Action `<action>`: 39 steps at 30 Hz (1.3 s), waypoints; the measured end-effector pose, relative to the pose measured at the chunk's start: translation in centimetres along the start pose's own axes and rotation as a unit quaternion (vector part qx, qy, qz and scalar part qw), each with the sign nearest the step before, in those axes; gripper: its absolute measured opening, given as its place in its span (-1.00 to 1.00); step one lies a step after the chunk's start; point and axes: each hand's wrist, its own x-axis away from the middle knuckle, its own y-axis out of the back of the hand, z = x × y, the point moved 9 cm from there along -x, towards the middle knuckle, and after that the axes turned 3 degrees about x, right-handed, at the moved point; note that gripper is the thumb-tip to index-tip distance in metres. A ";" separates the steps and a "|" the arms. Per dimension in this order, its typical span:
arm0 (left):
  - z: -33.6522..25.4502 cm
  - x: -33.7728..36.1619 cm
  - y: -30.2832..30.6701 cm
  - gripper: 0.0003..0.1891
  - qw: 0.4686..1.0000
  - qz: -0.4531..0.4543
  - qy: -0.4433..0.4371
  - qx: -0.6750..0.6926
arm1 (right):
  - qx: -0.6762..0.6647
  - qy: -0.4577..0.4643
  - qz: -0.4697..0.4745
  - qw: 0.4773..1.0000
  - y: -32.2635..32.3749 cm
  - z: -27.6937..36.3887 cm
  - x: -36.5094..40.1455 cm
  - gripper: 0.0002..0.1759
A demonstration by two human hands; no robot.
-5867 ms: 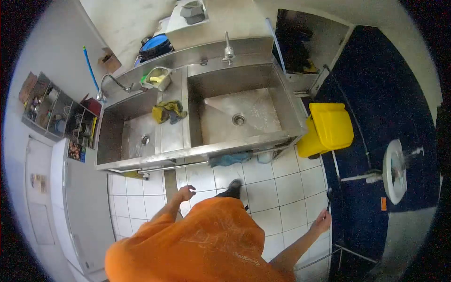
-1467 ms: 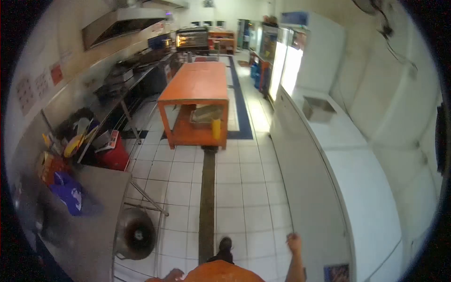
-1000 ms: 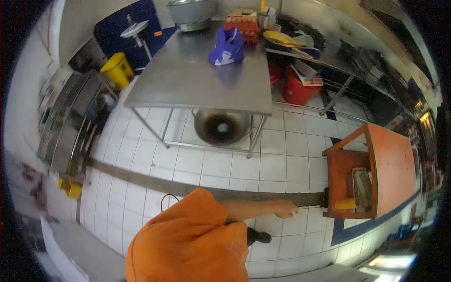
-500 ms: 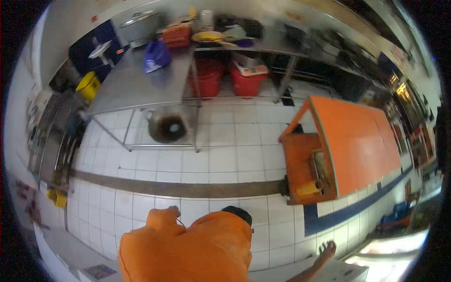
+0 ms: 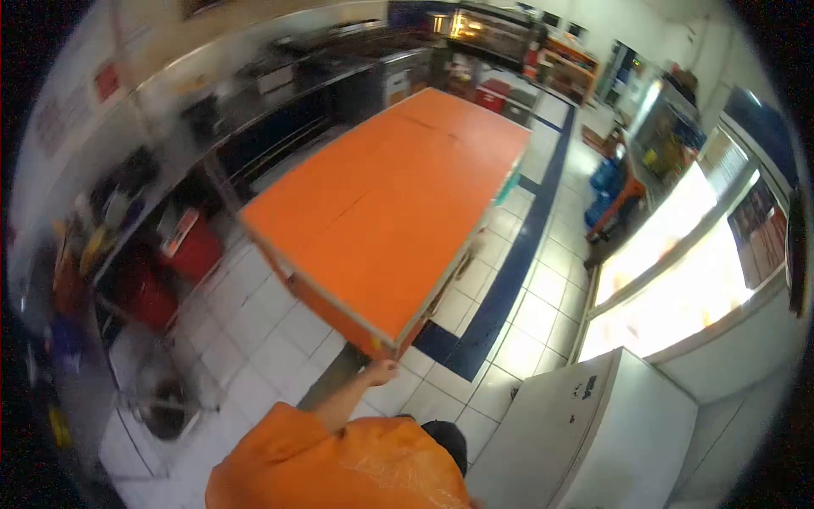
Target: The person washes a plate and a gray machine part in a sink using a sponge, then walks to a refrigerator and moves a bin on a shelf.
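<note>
My left hand (image 5: 382, 371) reaches out from an orange sleeve (image 5: 284, 437) at the bottom of the view. It is right at the near corner of a large table with an orange top (image 5: 398, 199), just below the tabletop edge in this view. The fingers are small and blurred, so I cannot tell whether they grip the corner. My right hand is out of view. The orange tabletop has a pale edging and a dark crack line across it.
A white cabinet (image 5: 547, 428) stands at the lower right, below bright windows (image 5: 670, 297). Steel counters run along the left, with a red bin (image 5: 193, 246) under them. A dark blue stripe (image 5: 521, 267) crosses the tiled floor. A lit display case (image 5: 492, 36) is at the back.
My view has swung right, bringing the orange table to the centre. My left arm has stretched out to the table's corner. My right hand has left the view.
</note>
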 end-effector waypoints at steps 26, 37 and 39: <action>-25.4 -50.1 -5.3 -0.57 0.928 0.265 0.156 -0.210 | -0.140 0.421 -0.200 0.873 54.2 94.6 -13.6 -0.59; -57.9 -82.7 -6.9 -0.64 0.870 0.320 -0.031 -0.373 | -0.104 0.098 -0.293 0.945 63.6 80.5 -24.6 -0.56; -61.8 -92.6 -6.4 -0.63 0.948 0.212 -0.083 -0.222 | -0.214 0.035 -0.379 0.900 69.8 79.7 -19.0 -0.60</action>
